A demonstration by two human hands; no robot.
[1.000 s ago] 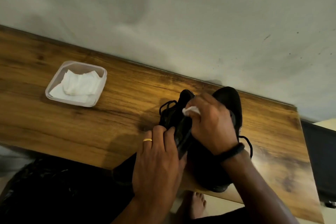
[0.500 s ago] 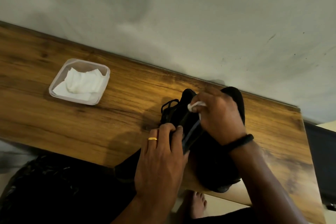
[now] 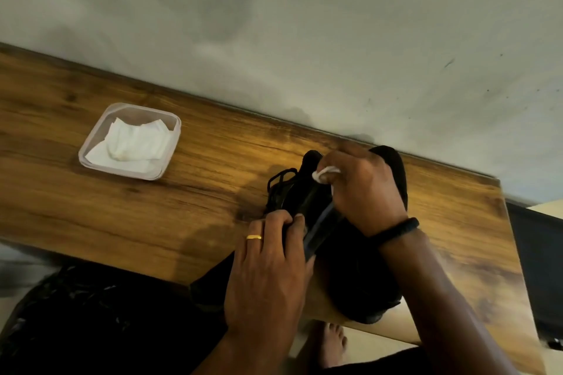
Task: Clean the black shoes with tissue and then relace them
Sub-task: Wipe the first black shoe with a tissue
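Right grip [image 3: 364, 192] slid tissue [image 3: 323, 174] farther up shoe [image 3: 306, 202].

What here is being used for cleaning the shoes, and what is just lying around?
In use: left hand, right hand, tissue, held shoe, second shoe, tub of spare tissues.
Lying about: dark cloth below the table, black object at far right.

A brown wooden table [image 3: 182, 207] stands against a grey plastered wall [image 3: 304, 24] behind it. On its left part sits a clear square plastic container [image 3: 122, 172] with crumpled white tissues [image 3: 134, 143] inside. Well apart to the right, a black lace-up shoe [image 3: 307, 192] lies beside a second black shoe [image 3: 396, 170] on its right. The left hand [image 3: 268, 268] grips the first shoe from the near side. The right hand [image 3: 362, 189], pinching a small white tissue wad [image 3: 323, 173], is on it from the right, in front of the second. A bare foot [image 3: 332, 344] shows below the table's near edge.
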